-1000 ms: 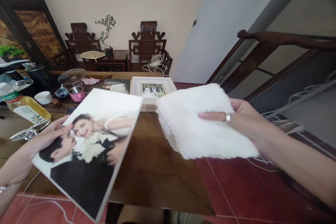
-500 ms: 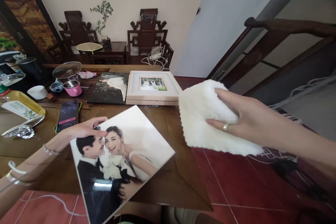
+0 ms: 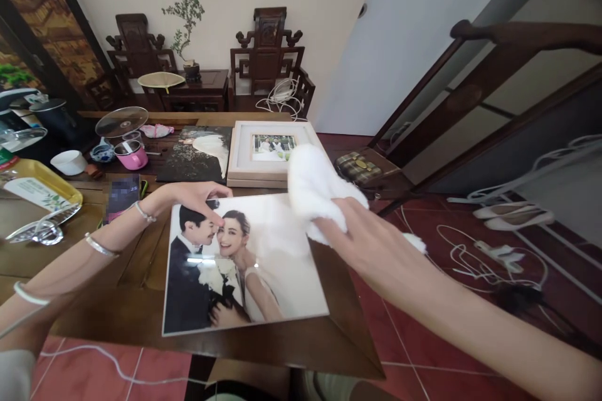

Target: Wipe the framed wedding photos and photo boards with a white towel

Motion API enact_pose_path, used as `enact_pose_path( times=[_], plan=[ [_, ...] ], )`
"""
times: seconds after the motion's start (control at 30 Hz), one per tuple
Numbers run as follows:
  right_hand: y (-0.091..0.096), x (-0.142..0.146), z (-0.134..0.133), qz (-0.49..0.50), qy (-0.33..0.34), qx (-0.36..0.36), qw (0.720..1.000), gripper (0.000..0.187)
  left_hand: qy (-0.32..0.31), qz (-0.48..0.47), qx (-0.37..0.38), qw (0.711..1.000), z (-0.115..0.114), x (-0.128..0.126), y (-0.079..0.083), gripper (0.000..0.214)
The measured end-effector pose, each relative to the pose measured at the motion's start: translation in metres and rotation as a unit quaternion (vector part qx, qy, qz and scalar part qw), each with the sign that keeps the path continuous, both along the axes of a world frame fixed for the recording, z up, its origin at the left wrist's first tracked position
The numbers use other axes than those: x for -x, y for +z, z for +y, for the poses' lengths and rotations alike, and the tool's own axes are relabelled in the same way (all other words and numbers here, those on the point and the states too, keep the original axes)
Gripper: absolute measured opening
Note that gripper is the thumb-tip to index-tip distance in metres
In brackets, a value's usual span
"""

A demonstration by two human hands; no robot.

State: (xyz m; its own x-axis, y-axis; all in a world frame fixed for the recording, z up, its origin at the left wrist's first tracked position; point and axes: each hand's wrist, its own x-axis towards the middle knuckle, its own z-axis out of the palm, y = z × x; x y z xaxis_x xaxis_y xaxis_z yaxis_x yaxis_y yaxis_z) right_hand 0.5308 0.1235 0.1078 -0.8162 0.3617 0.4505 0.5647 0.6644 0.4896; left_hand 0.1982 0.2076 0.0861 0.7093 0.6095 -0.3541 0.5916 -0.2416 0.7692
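A large glossy photo print (image 3: 244,263) of a couple in wedding clothes lies flat on the dark wooden table (image 3: 301,344). My left hand (image 3: 197,195) grips its top left edge, thumb on the picture. My right hand (image 3: 362,244) is closed on a fluffy white cloth (image 3: 315,191), which touches the print's upper right corner.
Behind the print lie a white-framed photo (image 3: 270,150) and a dark unframed print (image 3: 197,153). A phone (image 3: 121,191), pink cup (image 3: 132,153), white bowl (image 3: 68,163) and yellow tray (image 3: 35,191) stand at left. Cables (image 3: 475,257) and white shoes (image 3: 512,216) lie on the red tile floor at right.
The print has swung round and come down flat on the table. My right hand has bunched the cloth and brought it left onto the print's upper right corner.
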Motion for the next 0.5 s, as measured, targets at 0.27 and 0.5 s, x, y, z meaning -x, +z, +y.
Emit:
enact_pose_path(
  times=[0.27, 0.5],
  plan=[
    [0.023, -0.008, 0.006, 0.046, -0.042, 0.035, 0.997, 0.047, 0.027, 0.169, -0.201, 0.965, -0.005, -0.016, 0.011, 0.065],
    [-0.006, 0.005, -0.017, -0.007, 0.058, 0.100, 0.993, 0.027, 0.076, 0.115, -0.257, 0.957, -0.024, -0.019, 0.027, 0.067]
  ],
)
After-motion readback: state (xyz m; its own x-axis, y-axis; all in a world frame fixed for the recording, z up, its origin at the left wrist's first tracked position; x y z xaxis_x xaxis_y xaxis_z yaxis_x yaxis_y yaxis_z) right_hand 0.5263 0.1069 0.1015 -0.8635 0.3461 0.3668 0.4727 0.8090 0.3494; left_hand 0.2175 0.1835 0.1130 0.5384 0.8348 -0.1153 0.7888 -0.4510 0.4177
